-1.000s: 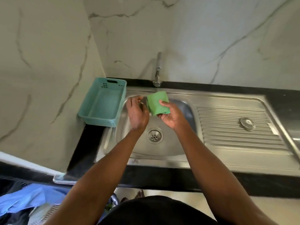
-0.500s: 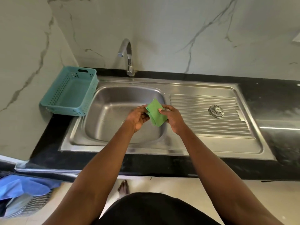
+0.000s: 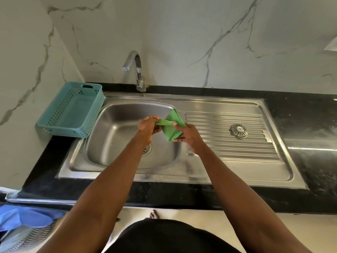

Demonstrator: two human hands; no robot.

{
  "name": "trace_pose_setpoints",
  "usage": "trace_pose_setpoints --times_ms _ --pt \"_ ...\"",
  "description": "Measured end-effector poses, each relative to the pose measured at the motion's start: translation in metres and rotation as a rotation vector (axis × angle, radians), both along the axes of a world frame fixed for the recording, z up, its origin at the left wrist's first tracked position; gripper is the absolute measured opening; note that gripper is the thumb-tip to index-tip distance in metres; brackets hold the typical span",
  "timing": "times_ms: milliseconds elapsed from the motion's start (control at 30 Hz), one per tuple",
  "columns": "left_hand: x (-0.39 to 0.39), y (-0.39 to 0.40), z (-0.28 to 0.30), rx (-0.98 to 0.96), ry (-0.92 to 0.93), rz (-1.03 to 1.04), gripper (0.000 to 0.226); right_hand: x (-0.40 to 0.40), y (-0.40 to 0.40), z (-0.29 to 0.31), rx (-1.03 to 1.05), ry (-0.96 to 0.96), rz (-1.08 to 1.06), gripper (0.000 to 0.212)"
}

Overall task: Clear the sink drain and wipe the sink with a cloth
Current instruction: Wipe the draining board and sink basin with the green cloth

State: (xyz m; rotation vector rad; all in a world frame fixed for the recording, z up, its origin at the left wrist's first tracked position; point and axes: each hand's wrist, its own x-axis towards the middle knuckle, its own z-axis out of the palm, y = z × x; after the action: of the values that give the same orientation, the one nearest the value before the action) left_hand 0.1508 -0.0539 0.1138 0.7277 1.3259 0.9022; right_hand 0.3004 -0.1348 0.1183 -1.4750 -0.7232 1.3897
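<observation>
A teal perforated basket (image 3: 70, 110) sits on the black counter (image 3: 54, 148) at far left, beside the steel sink (image 3: 116, 125). The drain (image 3: 146, 150) lies in the basin floor, partly hidden by the left forearm. A chrome faucet (image 3: 135, 70) stands behind the basin. The left hand (image 3: 148, 126) pinches one corner of the green cloth (image 3: 172, 126); the right hand (image 3: 187, 135) grips its opposite side, holding it above the basin's right edge. A round strainer (image 3: 238, 131) rests on the ribbed drainboard (image 3: 228, 143).
</observation>
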Motion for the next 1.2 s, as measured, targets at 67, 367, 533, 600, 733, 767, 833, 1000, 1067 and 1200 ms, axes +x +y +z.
trace_pose_setpoints --times_ms 67,367,533,600,733,767,833,1000,1067,1200 --pt "-0.003 0.006 -0.003 -0.004 0.08 -0.009 0.015 0.006 0.005 -0.001 -0.008 -0.001 -0.034 0.035" --pt "0.006 0.014 -0.005 0.216 0.337 -0.496 0.019 0.015 0.037 0.016 -0.023 0.416 -0.247 0.017" --pt "0.006 0.005 0.003 0.253 -0.005 -0.533 0.032 0.015 0.048 0.026 -0.026 0.413 -0.278 0.026" --pt "0.007 0.003 0.002 0.235 -0.068 -0.494 0.043 0.016 0.052 0.026 -0.036 0.4 -0.274 0.025" --pt "0.011 0.003 -0.002 0.24 -0.045 -0.41 0.029 0.014 0.055 0.019 -0.043 0.403 -0.228 0.024" --pt "0.011 0.004 -0.004 0.244 -0.024 -0.404 0.024 0.014 0.055 0.017 -0.048 0.393 -0.208 0.026" --pt "0.012 0.006 -0.007 0.241 -0.01 -0.399 0.021 0.013 0.054 0.013 -0.05 0.288 -0.137 0.032" --pt "0.02 0.014 -0.009 0.224 -0.003 -0.403 0.013 0.012 0.052 0.012 -0.006 0.046 0.026 0.029" --pt "0.025 0.017 -0.007 0.232 0.024 -0.404 0.014 0.013 0.051 0.012 0.008 0.048 0.038 0.029" --pt "0.033 0.022 -0.01 0.184 -0.004 -0.374 0.015 0.018 0.053 0.01 0.036 0.046 0.029 0.032"
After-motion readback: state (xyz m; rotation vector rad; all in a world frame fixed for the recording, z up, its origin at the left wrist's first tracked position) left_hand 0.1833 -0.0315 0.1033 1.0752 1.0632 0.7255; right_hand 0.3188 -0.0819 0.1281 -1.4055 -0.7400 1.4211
